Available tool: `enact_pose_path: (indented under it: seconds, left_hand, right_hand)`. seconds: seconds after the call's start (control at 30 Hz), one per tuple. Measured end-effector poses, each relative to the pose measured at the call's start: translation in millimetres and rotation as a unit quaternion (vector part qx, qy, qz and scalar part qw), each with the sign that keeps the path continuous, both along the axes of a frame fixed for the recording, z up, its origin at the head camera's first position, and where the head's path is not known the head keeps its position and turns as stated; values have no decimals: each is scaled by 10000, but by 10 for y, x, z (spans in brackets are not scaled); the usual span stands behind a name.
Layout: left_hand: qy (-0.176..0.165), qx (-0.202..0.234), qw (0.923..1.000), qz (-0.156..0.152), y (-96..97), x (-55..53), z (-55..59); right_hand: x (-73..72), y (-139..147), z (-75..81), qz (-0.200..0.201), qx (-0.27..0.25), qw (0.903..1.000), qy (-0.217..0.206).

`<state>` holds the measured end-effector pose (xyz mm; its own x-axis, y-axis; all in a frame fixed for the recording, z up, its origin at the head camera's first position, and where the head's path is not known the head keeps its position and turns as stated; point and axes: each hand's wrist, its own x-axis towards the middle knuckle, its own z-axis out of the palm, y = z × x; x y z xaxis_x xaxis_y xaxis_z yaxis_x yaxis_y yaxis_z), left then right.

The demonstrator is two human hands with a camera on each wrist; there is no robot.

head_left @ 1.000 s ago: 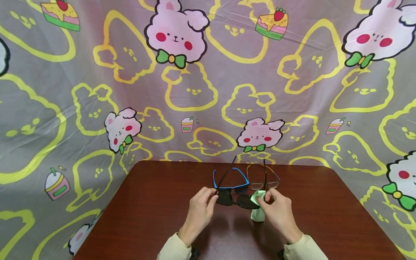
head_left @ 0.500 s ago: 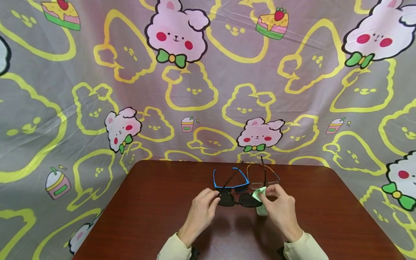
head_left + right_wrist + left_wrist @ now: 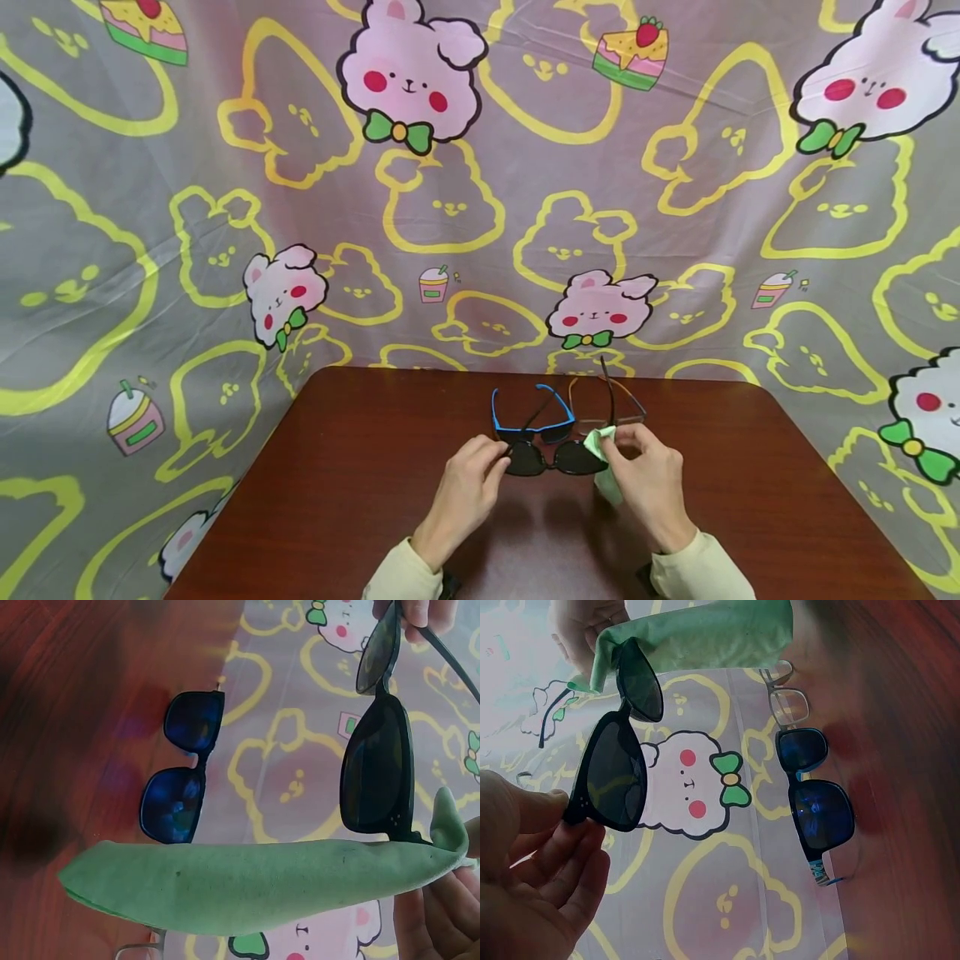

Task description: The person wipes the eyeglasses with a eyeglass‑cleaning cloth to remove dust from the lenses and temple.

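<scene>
A pair of black sunglasses (image 3: 579, 459) is held up above the table, dark lenses toward me and temples pointing away. My left hand (image 3: 461, 492) pinches the frame's left corner between thumb and fingers, as the left wrist view shows. At the right corner, my right hand (image 3: 651, 483) pinches a light green cloth (image 3: 247, 889) against the frame near the hinge. The cloth's long folded end hangs below that hand. Behind the held pair, blue-framed sunglasses (image 3: 557, 434) rest on the table with temples spread.
Clear-lensed glasses (image 3: 791, 706) with thin orange-brown temples lie to the right of the blue pair, partly hidden by the held sunglasses and right hand. The dark red-brown wooden table (image 3: 337, 492) ends at a cartoon-printed curtain (image 3: 480, 275) around its back and sides.
The sunglasses and both hands have shifted slightly right. The left temple's tip has dropped lower in the head view, and the cloth's hanging end has swung right, partly behind the right hand.
</scene>
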<state>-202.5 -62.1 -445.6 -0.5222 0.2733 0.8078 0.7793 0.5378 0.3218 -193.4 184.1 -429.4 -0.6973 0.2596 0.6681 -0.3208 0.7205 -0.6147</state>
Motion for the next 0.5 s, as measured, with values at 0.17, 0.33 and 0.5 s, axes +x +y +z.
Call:
enact_pose_path:
  seconds: [0.17, 0.33, 0.5]
  left_hand:
    - [29, -118, 9999, -12, 3, 1, 6]
    - [203, -247, 9995, -10, 1, -4, -4]
    - [307, -357, 9989, 25, 2, 3, -23]
  right_hand:
    - [-15, -1, 9, -10, 83, 9997, 227]
    - [-5, 4, 49, -78, 42, 9998, 188]
    - [4, 34, 100, -203, -88, 9997, -54]
